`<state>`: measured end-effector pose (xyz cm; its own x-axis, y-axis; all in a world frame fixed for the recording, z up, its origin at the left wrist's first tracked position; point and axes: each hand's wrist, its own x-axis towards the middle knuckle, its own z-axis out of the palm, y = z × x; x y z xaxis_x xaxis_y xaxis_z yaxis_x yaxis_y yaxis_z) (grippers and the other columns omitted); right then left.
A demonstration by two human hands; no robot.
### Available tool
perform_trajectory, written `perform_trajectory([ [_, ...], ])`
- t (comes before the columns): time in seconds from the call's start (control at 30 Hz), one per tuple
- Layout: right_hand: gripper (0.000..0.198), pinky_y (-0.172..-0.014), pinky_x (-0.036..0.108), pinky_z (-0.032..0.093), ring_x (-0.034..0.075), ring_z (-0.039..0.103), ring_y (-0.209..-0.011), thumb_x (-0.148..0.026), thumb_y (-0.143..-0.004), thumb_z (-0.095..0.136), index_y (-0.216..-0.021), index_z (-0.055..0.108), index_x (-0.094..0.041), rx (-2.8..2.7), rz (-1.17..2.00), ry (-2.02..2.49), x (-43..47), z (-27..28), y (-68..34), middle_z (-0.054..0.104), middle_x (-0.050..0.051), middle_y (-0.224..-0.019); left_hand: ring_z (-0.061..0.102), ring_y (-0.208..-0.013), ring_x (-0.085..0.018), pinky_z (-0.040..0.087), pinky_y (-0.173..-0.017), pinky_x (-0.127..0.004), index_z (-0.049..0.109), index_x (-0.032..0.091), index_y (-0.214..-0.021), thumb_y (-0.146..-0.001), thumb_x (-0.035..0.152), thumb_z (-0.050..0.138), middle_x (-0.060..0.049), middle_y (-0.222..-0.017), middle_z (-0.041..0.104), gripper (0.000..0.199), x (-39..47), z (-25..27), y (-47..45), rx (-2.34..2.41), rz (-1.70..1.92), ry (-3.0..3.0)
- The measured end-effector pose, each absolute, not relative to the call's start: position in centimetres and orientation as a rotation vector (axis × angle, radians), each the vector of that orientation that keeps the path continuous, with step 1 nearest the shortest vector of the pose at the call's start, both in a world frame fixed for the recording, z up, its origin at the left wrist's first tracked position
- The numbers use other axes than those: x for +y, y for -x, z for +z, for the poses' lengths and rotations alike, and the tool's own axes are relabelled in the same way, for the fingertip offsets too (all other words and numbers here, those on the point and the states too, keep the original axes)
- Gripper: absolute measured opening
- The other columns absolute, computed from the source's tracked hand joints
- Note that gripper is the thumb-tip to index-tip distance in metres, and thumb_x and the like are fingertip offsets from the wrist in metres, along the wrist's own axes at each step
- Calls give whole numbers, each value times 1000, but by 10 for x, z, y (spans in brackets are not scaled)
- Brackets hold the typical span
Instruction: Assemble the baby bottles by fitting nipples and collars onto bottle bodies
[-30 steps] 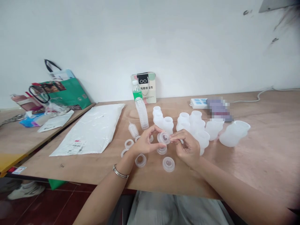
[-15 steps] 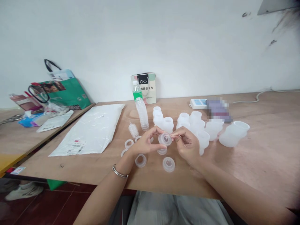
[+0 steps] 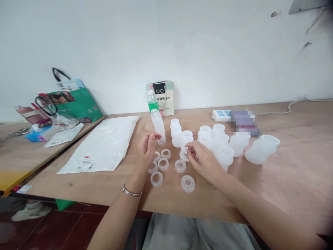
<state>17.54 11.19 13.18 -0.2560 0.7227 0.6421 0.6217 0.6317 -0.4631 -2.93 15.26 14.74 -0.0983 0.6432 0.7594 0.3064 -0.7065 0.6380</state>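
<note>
My left hand (image 3: 148, 147) is raised at the left of the rings, in front of a tall stack of clear cups (image 3: 157, 125). Its fingers point right and the thumb is apart from them; nothing shows in it. My right hand (image 3: 204, 159) has its fingertips closed at the right edge of a translucent ring cap (image 3: 183, 156) on the table. Nearer me lie two similar ring caps with clear centres (image 3: 180, 166). Several hollow rings (image 3: 156, 178) lie below and beside my left hand. Behind my right hand stand several frosted, waisted bottles (image 3: 205, 135).
A white mailing bag (image 3: 101, 142) lies to the left. At the back are a water bottle (image 3: 152, 100), a paper bag (image 3: 168, 99), a white power strip (image 3: 221, 115) and a blurred purple item (image 3: 244, 121). A green bag (image 3: 85, 106) stands on the left table.
The ring cap both hands held has gone down to the table under my right fingertips. My left hand has let go and moved left and up. The view has shifted slightly.
</note>
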Motion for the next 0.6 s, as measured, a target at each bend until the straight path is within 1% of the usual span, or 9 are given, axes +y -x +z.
perform_trajectory([
  [0.13,17,-61,30,40,18,54,-69,-5,-83,43,-86,48,-21,-2108,5,1214,113,132,-180,57,3,-82,61,-68,-14,47,-66,-28,64,18,-76,-94,42,36,-3,-71,66,42,154,142,31,1160,2057,-1903],
  [0.23,19,-56,29,35,18,55,-68,-1,-79,45,-81,46,-20,-2248,-8,1335,114,131,-181,57,4,-81,60,-63,-13,47,-62,-27,63,17,-72,-94,42,34,-2,-68,64,44,158,141,32,1146,2165,-1855],
  [0.33,18,-51,29,28,18,56,-66,-1,-78,45,-81,47,-19,-2355,55,1431,113,130,-178,59,5,-82,59,-61,-12,47,-60,-27,62,17,-71,-95,41,35,-2,-66,63,44,161,141,33,1149,2201,-1839],
  [0.43,15,-49,27,24,15,53,-60,-4,-80,46,-83,49,-19,-2351,151,1481,110,131,-174,59,4,-82,58,-63,-12,46,-60,-26,63,16,-71,-95,40,36,-2,-67,62,43,161,142,33,1137,2179,-1856],
  [0.5,14,-49,26,23,14,51,-58,-6,-80,46,-82,50,-19,-2326,222,1466,109,131,-171,59,2,-80,58,-65,-12,45,-63,-26,62,16,-71,-95,39,36,-2,-69,62,42,161,142,32,1155,2154,-1852],
  [0.6,13,-52,25,26,13,52,-60,-6,-79,46,-80,50,-19,-2318,304,1373,109,128,-170,59,1,-78,59,-69,-13,46,-67,-26,61,16,-73,-95,38,35,-2,-71,62,40,165,144,32,1226,2149,-1792],
])
